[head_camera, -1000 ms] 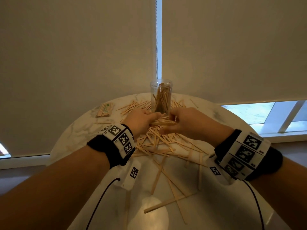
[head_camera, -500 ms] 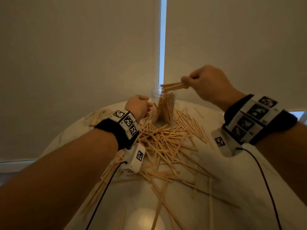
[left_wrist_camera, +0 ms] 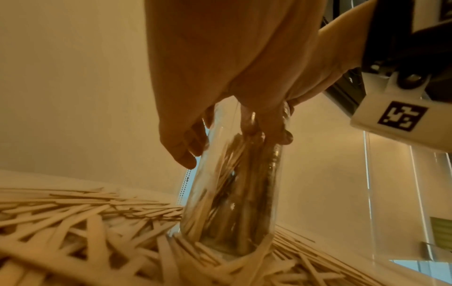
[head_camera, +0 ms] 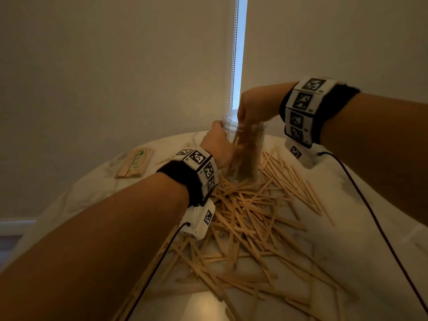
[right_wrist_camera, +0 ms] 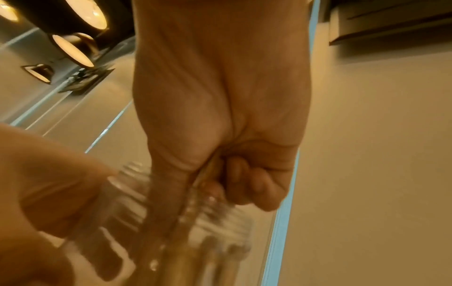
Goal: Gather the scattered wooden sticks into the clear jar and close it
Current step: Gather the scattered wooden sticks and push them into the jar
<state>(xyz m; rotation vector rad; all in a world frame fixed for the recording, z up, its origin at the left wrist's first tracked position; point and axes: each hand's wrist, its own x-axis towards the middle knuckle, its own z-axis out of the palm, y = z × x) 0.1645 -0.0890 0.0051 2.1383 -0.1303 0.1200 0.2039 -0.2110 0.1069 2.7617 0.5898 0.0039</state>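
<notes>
The clear jar stands upright at the far side of the table, partly filled with sticks, its mouth uncovered. My left hand grips its left side, thumb against the wall. From above, my right hand pinches a bundle of wooden sticks and holds it down into the jar's mouth, fingertips at the rim. Many loose sticks lie scattered on the table in front of and beside the jar. In the right wrist view my left hand is blurred at the left.
The round white marble table ends close behind the jar, with roller blinds and a bead chain beyond. A wrapped pack of sticks lies at the back left. Black wrist cables trail over the table.
My right hand lifted a bundle off the pile, carried it above the jar and lowered it into the mouth. My left hand left the pile and took hold of the jar.
</notes>
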